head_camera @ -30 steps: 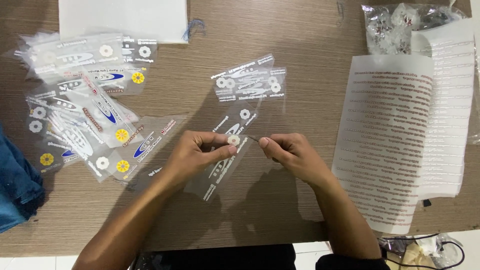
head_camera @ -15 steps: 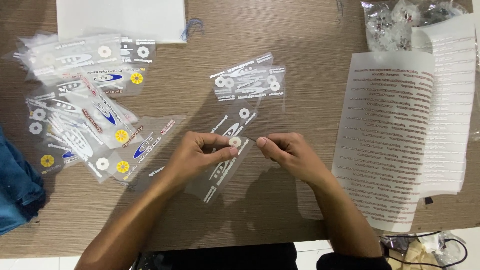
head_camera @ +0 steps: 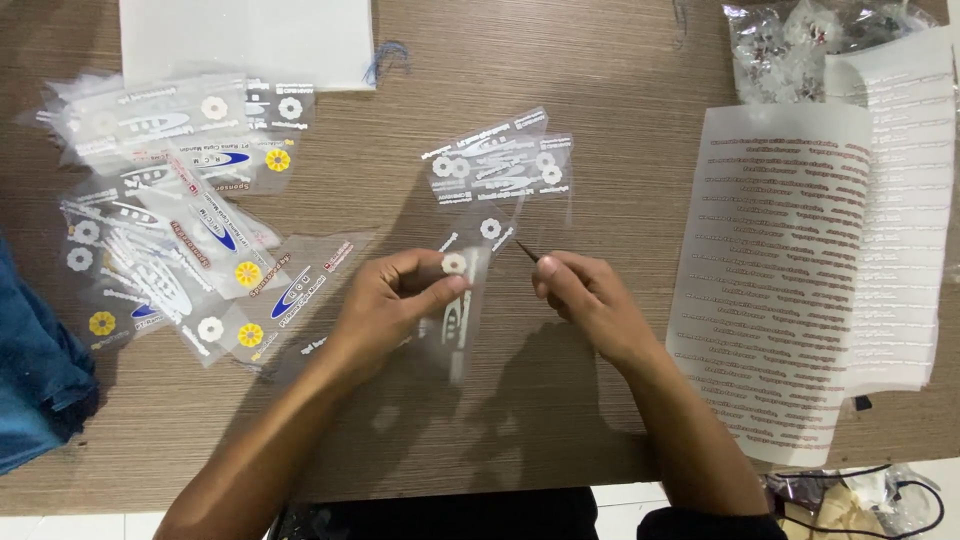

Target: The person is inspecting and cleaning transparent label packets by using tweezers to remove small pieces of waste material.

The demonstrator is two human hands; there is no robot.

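My left hand has its fingers clamped on the top of a clear bag, thumb just under its white flower mark, and the bag's long axis runs from my fingertips down toward me, a little tilted. My right hand is just beside it on the right, apart from the bag, fingers pinched together on a thin dark pin whose tip points up-left toward the bag mouth, so the right hand is the one that must cross the small gap. Compared to half a second ago, my right fingers have let go of the bag edge and moved a bit away, while the left keeps holding above the wooden surface.
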